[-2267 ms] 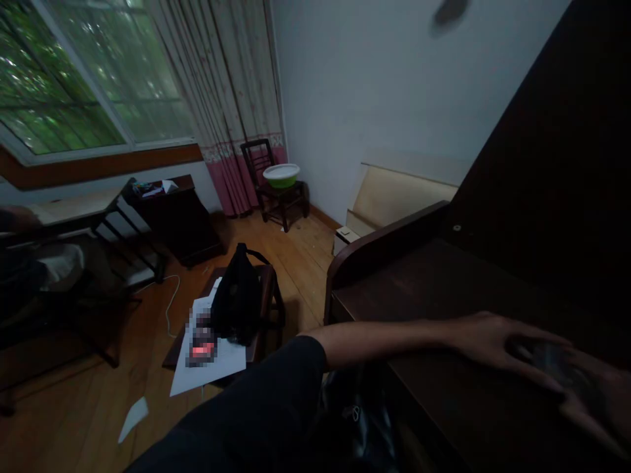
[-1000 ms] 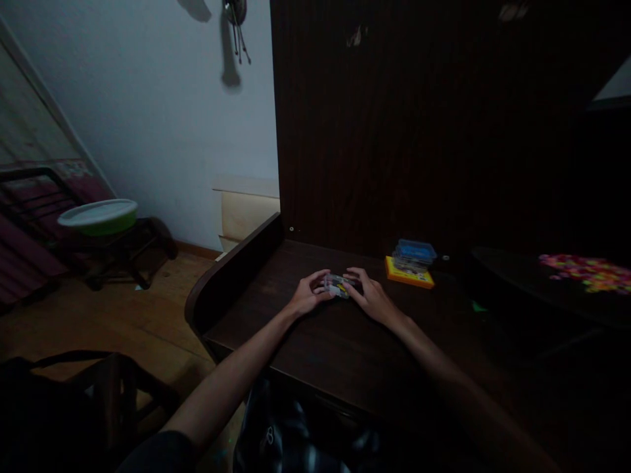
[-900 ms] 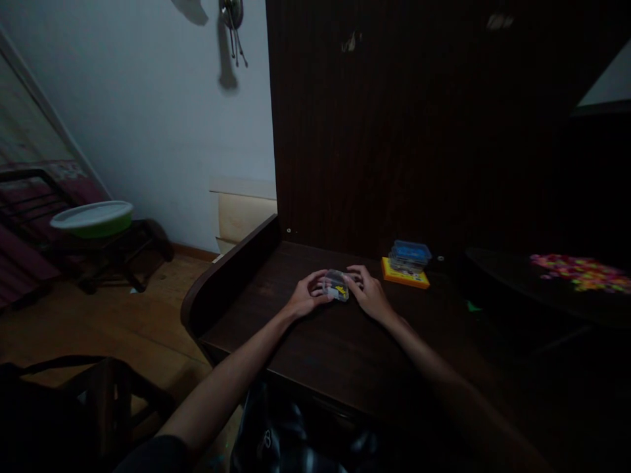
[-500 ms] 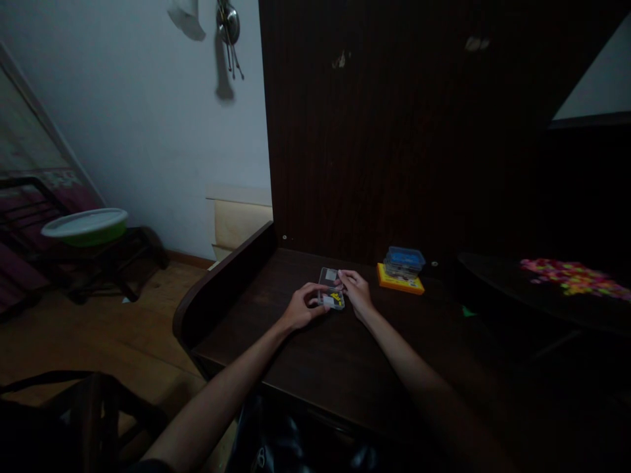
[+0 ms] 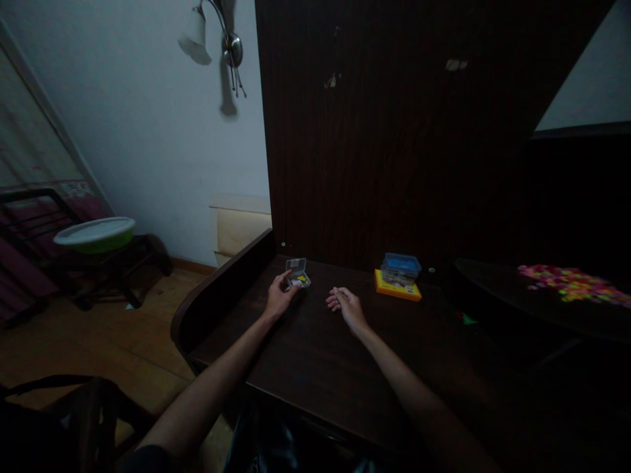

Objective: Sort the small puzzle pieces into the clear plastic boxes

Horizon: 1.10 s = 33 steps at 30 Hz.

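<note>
A small clear plastic box point(image 5: 306, 284) stands with its lid point(image 5: 296, 265) raised, on the left part of the dark wooden desk. Inside lie little yellow pieces point(image 5: 302, 279) and something pale. My left hand point(image 5: 279, 295) grips the box at its left and front, thumb and fingers around the side. To the right of it, my right hand point(image 5: 348, 307) hovers over or rests on the desk. Its thumb and forefinger come together, the other fingers curl loosely below, and whatever may be between the tips is too small to make out.
Clear boxes with a blue top point(image 5: 401, 265) are stacked on a yellow-orange box point(image 5: 397, 289) at the back right. Many pink and yellow bits point(image 5: 572, 282) lie on a dark surface farther right. A raised side board point(image 5: 221, 282) edges the desk at left.
My left hand has shifted the open box left and slightly back. My right hand has come away from the lid and is now apart from the box.
</note>
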### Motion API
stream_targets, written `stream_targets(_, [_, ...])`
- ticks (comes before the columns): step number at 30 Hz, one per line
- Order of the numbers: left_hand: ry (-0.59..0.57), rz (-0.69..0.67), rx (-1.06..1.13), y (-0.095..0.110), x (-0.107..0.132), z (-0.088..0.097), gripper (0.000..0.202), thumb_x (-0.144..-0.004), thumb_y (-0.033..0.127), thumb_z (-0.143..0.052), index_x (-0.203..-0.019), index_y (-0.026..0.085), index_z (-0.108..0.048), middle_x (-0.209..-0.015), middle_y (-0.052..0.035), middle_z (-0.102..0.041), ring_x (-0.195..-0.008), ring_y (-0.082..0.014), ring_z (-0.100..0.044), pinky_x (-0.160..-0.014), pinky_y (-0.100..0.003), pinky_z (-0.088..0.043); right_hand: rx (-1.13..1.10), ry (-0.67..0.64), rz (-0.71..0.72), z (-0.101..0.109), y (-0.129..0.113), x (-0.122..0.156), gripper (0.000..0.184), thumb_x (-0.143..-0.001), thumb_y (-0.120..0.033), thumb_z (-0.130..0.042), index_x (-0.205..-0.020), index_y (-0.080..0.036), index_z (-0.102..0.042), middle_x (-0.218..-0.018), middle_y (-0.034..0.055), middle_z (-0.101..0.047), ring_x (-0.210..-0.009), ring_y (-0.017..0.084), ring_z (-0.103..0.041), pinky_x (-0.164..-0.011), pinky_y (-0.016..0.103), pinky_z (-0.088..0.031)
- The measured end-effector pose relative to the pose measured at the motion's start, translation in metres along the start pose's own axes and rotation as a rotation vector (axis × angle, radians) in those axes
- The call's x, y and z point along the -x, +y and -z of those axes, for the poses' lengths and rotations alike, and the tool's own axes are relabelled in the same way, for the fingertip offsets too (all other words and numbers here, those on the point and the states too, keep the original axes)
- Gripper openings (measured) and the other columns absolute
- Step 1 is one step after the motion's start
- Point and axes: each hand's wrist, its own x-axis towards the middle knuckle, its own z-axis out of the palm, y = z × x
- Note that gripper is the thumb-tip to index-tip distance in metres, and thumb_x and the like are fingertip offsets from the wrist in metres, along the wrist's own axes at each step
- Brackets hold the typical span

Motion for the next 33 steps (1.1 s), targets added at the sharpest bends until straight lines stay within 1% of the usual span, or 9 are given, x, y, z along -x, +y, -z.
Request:
stream_targets(3, [-0.044, -0.104, -0.115, -0.01, -0.011, 0.008, 0.05, -0.072, 0.017, -0.074, -0.121, 0.016, -0.062, -0.123, -0.0105, -0.06, -0.111, -0.0231, -0.06, -0.095, -0.035, -0.05, 0.026, -0.013, 0.03, 0.0, 0.002, 0.001, 0.064, -0.06, -0.078, -0.064, -0.074, -0.016, -0.06, -0.062, 0.0049, -0.065, -0.054, 0.014, -0.058, -0.049, 0.025, -0.042])
stream_targets(8, [-0.11, -0.355, -0.411, -0.019, -0.023, 0.021, 0.048, -0.078, 0.022, -0.067, -0.125, 0.018, -0.058, -0.121, -0.009, -0.059, -0.108, -0.0227, -0.06, -0.089, -0.035, -0.054, 0.067, -0.047, 0.035, 0.001, 0.005, 0.001, 0.061, -0.063, -0.077, -0.062, -0.071, -0.017, -0.06, -0.061, 0.0048, -0.064, -0.053, 0.013, -0.056, -0.049, 0.025, -0.041])
stream_targets(13, [-0.19, -0.563, -0.637, -0.021, -0.031, 0.029, 0.051, -0.083, 0.018, -0.06, -0.133, 0.019, -0.05, -0.127, -0.0102, -0.054, -0.117, -0.0229, -0.056, -0.102, -0.038, -0.048, 0.08, -0.077, 0.043, 0.003, 0.006, 0.003, 0.052, -0.067, -0.069, -0.063, -0.068, -0.017, -0.061, -0.061, 0.0045, -0.063, -0.053, 0.013, -0.056, -0.049, 0.025, -0.041])
stream_targets(18, [-0.248, -0.635, -0.796, -0.026, -0.044, 0.037, 0.053, -0.085, 0.013, -0.053, -0.137, 0.018, -0.045, -0.133, -0.012, -0.05, -0.122, -0.0227, -0.053, -0.106, -0.038, -0.046, 0.076, -0.099, 0.049, 0.004, 0.006, 0.004, 0.048, -0.07, -0.065, -0.062, -0.069, -0.017, -0.061, -0.062, 0.0043, -0.063, -0.053, 0.013, -0.056, -0.049, 0.025, -0.041])
stream_targets(20, [-0.275, -0.65, -0.861, -0.031, -0.05, 0.041, 0.049, -0.089, 0.017, -0.05, -0.138, 0.018, -0.044, -0.135, -0.0125, -0.049, -0.125, -0.0231, -0.051, -0.108, -0.039, -0.045, 0.08, -0.106, 0.048, 0.004, 0.006, 0.004, 0.047, -0.07, -0.064, -0.062, -0.069, -0.017, -0.061, -0.061, 0.0038, -0.063, -0.052, 0.013, -0.055, -0.049, 0.024, -0.04])
stream_targets(23, [-0.304, -0.643, -0.89, -0.035, -0.056, 0.046, 0.043, -0.093, 0.02, -0.045, -0.136, 0.019, -0.047, -0.138, -0.0121, -0.049, -0.128, -0.0239, -0.049, -0.11, -0.042, -0.043, 0.083, -0.118, 0.044, 0.004, 0.005, 0.004, 0.045, -0.07, -0.063, -0.062, -0.069, -0.017, -0.061, -0.061, 0.0033, -0.062, -0.052, 0.012, -0.055, -0.048, 0.024, -0.04])
stream_targets(28, [-0.42, -0.668, -0.931, -0.032, -0.06, 0.053, 0.042, -0.096, 0.022, -0.04, -0.137, 0.022, -0.047, -0.143, -0.0078, -0.048, -0.131, -0.0208, -0.047, -0.11, -0.038, -0.043, 0.097, -0.147, 0.044, 0.005, 0.005, 0.005, 0.044, -0.072, -0.061, -0.06, -0.07, -0.017, -0.061, -0.06, 0.0029, -0.062, -0.051, 0.012, -0.054, -0.046, 0.023, -0.038])
stream_targets(30, [-0.485, -0.712, -0.949, -0.03, -0.061, 0.055, 0.043, -0.095, 0.02, -0.039, -0.137, 0.023, -0.048, -0.145, -0.0071, -0.048, -0.133, -0.021, -0.046, -0.11, -0.038, -0.043, 0.101, -0.153, 0.041, 0.005, 0.005, 0.006, 0.043, -0.072, -0.06, -0.06, -0.07, -0.017, -0.061, -0.06, 0.003, -0.062, -0.051, 0.012, -0.053, -0.046, 0.023, -0.038])
stream_targets(33, [-0.578, -0.791, -0.982, -0.027, -0.064, 0.057, 0.046, -0.094, 0.015, -0.039, -0.138, 0.022, -0.047, -0.146, -0.0088, -0.047, -0.135, -0.023, -0.043, -0.109, -0.041, -0.044, 0.106, -0.16, 0.031, 0.005, 0.003, 0.007, 0.043, -0.072, -0.06, -0.06, -0.07, -0.017, -0.061, -0.06, 0.003, -0.062, -0.05, 0.012, -0.053, -0.046, 0.023, -0.038])
